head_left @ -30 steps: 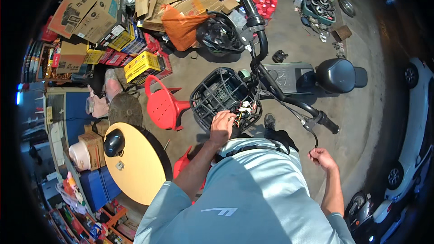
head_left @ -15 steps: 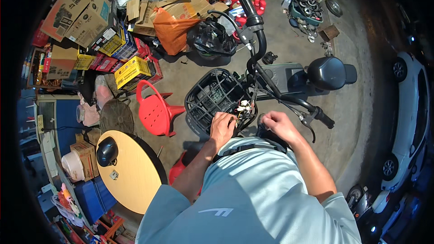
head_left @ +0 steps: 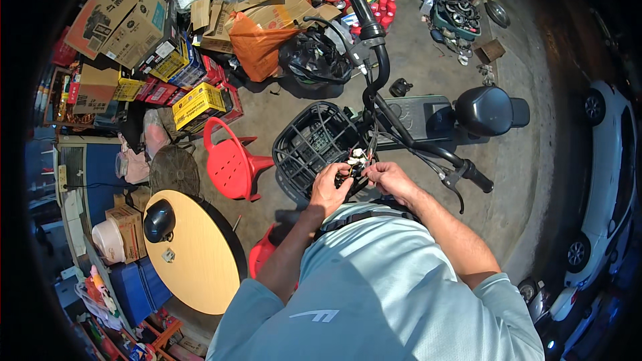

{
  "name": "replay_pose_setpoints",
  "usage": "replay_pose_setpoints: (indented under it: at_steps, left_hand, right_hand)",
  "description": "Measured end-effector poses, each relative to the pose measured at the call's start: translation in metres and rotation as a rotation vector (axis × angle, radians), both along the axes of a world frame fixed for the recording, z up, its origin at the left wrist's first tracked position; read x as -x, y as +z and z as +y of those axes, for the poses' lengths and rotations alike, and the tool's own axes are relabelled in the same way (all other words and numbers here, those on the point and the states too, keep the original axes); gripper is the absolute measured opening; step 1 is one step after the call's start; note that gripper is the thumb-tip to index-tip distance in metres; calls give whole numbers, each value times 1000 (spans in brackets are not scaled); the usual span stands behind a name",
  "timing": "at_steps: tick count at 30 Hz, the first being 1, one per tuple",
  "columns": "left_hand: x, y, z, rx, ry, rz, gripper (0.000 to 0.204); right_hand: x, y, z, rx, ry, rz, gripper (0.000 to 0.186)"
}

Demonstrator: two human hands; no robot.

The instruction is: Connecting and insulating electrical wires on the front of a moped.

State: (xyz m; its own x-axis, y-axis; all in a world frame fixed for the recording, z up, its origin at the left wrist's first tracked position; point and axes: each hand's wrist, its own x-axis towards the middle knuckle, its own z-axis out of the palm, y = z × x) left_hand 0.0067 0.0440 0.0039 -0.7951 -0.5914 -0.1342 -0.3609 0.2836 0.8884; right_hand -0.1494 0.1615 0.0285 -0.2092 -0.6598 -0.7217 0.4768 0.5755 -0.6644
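Wires [head_left: 358, 154], one bundle, at the near right of one basket [head_left: 314, 136]; right hand [head_left: 390, 180] pinches them; left hand [head_left: 328, 189] curls, hold unclear.

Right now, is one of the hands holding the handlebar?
No, the left hand and the right hand are both at the wires by the basket.

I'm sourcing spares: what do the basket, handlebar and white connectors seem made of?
Basket: probably black plastic, matt, with thick, moulded-looking ribs.
Handlebar: likely painted metal, a slim bent black tube with glossy highlights.
White connectors: perhaps plastic, being small and blocky; their finish is too small to judge.
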Motion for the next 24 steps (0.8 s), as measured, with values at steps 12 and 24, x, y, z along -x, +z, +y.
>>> replay_pose_setpoints:
  at_steps: [12, 24]
  left_hand:
    - [24, 15, 6, 19, 27, 45, 21]
    - [23, -12, 8, -273, 103, 45, 12]
  right_hand:
    - [2, -14, 7, 42, -8, 13, 13]
    - [-6, -16, 5, 68, -11, 135, 20]
